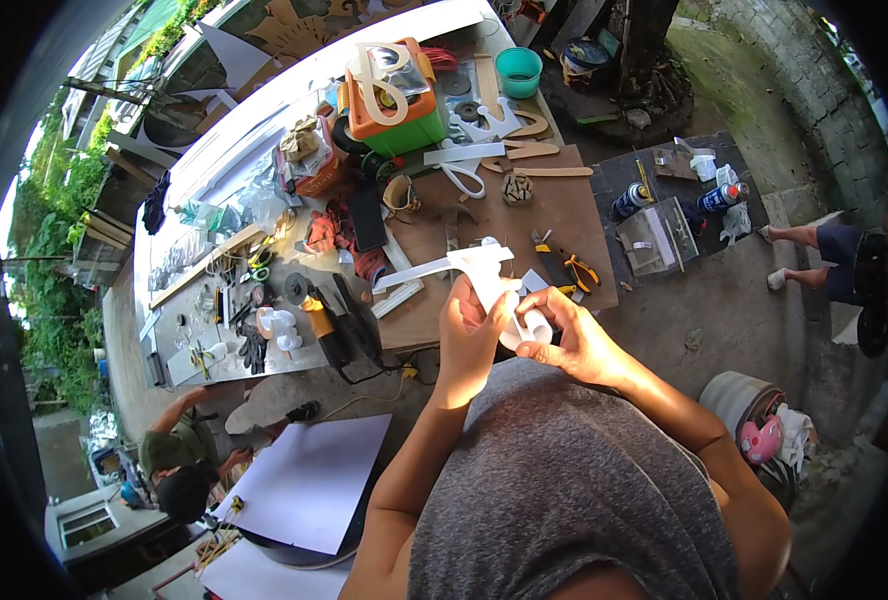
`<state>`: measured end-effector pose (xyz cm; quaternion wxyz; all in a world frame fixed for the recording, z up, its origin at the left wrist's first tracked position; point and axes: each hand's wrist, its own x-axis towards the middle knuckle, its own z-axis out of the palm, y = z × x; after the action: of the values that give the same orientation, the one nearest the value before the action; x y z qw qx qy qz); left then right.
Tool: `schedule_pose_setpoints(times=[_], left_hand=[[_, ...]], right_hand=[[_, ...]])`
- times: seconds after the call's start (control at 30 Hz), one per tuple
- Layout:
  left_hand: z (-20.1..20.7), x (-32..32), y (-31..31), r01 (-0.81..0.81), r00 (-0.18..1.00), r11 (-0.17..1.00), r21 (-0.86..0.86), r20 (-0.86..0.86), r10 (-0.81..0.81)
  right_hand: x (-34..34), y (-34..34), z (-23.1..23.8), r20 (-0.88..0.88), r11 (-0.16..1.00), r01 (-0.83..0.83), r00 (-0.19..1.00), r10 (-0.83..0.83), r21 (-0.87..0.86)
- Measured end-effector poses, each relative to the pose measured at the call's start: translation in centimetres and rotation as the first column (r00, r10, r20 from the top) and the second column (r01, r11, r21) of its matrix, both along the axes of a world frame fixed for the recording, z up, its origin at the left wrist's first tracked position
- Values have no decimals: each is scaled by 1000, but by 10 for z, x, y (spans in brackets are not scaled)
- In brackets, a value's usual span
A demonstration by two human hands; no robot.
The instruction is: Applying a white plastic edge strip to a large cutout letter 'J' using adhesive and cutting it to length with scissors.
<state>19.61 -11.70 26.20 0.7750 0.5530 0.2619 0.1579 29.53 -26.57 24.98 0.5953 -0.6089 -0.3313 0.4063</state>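
Both hands hold a white piece (483,272) with a curled, rounded lower end, in front of my body at the near edge of the table. My left hand (470,338) grips its left side. My right hand (576,345) pinches the curled end between thumb and fingers. A flat white strip (416,271) reaches left from the top of the piece; whether they are joined I cannot tell. Just beyond the hands lie a hammer (452,228) and yellow-and-black pliers (583,272). My fingers hide part of the white piece.
A brown board (564,210) covers the table's near right. An orange-and-green bin (394,130), a teal cup (518,72) and an angle grinder (326,325) stand or lie around. Spray cans (632,200) sit on a low right-hand table. Two other people are at the left and right.
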Motion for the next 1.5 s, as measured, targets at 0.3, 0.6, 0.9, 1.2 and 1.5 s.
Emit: schedule_pose_setpoints(times=[0.3, 0.6, 0.9, 1.2, 1.5], left_hand=[[2, 0, -2, -15, 1000, 1000, -2, -3, 15], [0, 2, -2, -15, 1000, 1000, 2, 5, 15], [2, 4, -2, -11, 1000, 1000, -4, 6, 11], [-1, 4, 0, -4, 1000, 1000, 7, -3, 4], [-5, 4, 4, 15, 999, 999, -32, 52, -14]], right_hand=[[1, 0, -5, 21, 1000, -12, 1000, 11, 21], [3, 0, -5, 16, 1000, -13, 1000, 13, -4], [3, 0, -2, -15, 1000, -7, 1000, 7, -2], [5, 1, -3, -19, 1000, -6, 1000, 6, -4], [6, 2, -4, 27, 1000, -6, 1000, 7, -29]])
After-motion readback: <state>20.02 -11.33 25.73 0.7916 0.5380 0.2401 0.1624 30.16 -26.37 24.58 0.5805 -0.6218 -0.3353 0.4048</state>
